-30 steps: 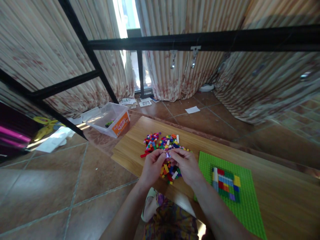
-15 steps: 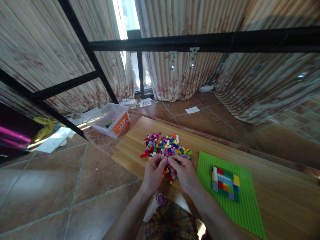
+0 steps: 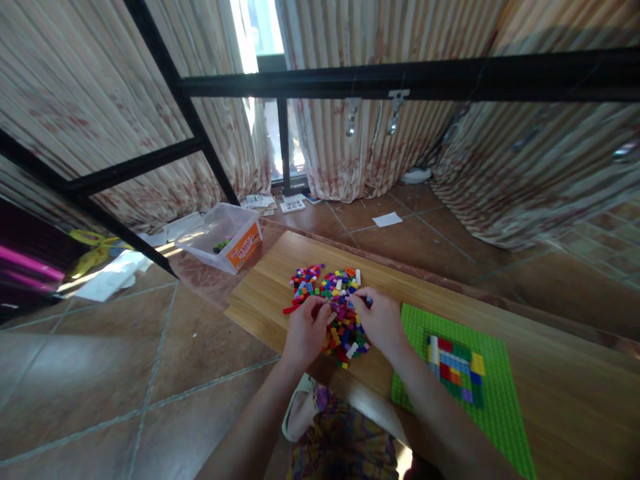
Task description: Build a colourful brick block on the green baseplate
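A pile of small coloured bricks (image 3: 334, 303) lies on a low wooden table (image 3: 550, 373). My left hand (image 3: 306, 333) rests on the pile's left side with fingers curled, pinching at the bricks. My right hand (image 3: 383, 321) sits on the pile's right side, its fingers pinched around a small dark brick (image 3: 367, 301). To the right lies a green baseplate (image 3: 480, 413) carrying a flat block of joined bricks (image 3: 455, 370) in several colours.
A clear plastic box (image 3: 220, 237) with an orange label stands on the tiled floor to the left. Black metal bars (image 3: 350, 83) cross overhead. Curtains hang behind. Papers lie on the floor near the window. My patterned clothing (image 3: 340, 440) shows below.
My hands were together over the near part of the pile; they have parted, and the right hand has moved up and right to the pile's edge.
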The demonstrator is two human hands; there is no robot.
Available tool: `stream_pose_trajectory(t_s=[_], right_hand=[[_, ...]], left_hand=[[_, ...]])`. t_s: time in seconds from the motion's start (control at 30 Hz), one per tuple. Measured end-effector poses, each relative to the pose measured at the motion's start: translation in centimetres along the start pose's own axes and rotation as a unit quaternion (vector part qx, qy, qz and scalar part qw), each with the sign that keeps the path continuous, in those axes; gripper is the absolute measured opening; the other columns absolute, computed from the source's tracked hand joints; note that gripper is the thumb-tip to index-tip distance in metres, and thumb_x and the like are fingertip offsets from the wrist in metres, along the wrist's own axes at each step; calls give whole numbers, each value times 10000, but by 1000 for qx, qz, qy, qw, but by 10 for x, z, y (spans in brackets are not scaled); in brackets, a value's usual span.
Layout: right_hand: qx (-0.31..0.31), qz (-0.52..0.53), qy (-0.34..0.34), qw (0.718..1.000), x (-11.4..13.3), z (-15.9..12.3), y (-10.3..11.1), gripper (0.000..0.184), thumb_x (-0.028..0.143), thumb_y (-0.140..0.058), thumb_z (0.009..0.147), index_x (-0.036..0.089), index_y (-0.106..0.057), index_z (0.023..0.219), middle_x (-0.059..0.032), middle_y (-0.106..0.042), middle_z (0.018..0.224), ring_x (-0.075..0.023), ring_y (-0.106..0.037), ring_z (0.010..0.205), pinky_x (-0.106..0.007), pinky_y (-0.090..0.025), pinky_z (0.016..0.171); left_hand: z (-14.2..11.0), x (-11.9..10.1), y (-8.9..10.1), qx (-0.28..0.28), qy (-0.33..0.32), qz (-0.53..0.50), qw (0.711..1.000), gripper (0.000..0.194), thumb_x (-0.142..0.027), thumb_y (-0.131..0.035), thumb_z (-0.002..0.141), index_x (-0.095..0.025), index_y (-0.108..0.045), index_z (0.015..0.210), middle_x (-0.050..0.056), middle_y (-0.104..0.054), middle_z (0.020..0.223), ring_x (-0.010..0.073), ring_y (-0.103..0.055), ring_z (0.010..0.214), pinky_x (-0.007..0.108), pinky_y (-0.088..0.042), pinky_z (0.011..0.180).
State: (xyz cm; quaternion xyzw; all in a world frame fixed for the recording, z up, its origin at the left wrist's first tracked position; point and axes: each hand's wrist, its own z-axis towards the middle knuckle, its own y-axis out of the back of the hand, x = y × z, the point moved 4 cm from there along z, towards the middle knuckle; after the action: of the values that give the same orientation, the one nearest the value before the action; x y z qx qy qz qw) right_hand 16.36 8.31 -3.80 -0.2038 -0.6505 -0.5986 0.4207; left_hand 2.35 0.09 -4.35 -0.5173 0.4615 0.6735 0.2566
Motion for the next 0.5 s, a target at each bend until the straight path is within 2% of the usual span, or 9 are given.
stream_pose_trajectory(t_s=[0.1, 0.23, 0.33, 0.43, 0.5], right_hand=[[22, -142, 32, 989, 4, 15, -3, 181, 239, -552, 879, 167, -714, 845, -88, -720, 890, -208, -647, 833, -292, -422, 742], [47, -176, 49, 982, 9, 18, -11, 151, 203, -569, 880, 162, -713, 905, -96, -718, 963, -208, -650, 905, -281, -425, 789], [46, -151, 68, 985, 9, 14, -12, 158, 190, -618, 847, 170, -707, 975, -83, -716, 1003, -208, -653, 930, -282, -434, 821], [35, -118, 77, 989, 7, 11, -8, 183, 205, -628, 837, 177, -704, 1000, -76, -716, 997, -202, -661, 893, -290, -453, 819], [26, -90, 83, 992, 6, 8, -5, 182, 227, -610, 848, 176, -703, 996, -76, -716, 992, -200, -664, 877, -297, -463, 816]], left_hand=[[14, -6, -1, -5, -71, 141, 987, 155, -195, -531, 876, -207, -685, 858, 16, -689, 808, 162, -611, 746, 271, -442, 707], [23, -7, -7, 0, -109, 231, 967, 208, -206, -505, 907, -212, -712, 923, 51, -705, 896, 195, -638, 853, 305, -477, 784], [28, 1, 0, -23, -98, 243, 965, 253, -226, -474, 929, -212, -708, 1023, 63, -706, 973, 197, -644, 901, 308, -487, 824], [36, 15, 21, -66, -50, 263, 961, 287, -176, -456, 916, -198, -700, 1066, 78, -698, 1027, 201, -639, 948, 311, -486, 859], [42, 23, 35, -67, -25, 283, 957, 297, -147, -470, 886, -181, -698, 1073, 88, -689, 1004, 203, -633, 940, 312, -487, 859]])
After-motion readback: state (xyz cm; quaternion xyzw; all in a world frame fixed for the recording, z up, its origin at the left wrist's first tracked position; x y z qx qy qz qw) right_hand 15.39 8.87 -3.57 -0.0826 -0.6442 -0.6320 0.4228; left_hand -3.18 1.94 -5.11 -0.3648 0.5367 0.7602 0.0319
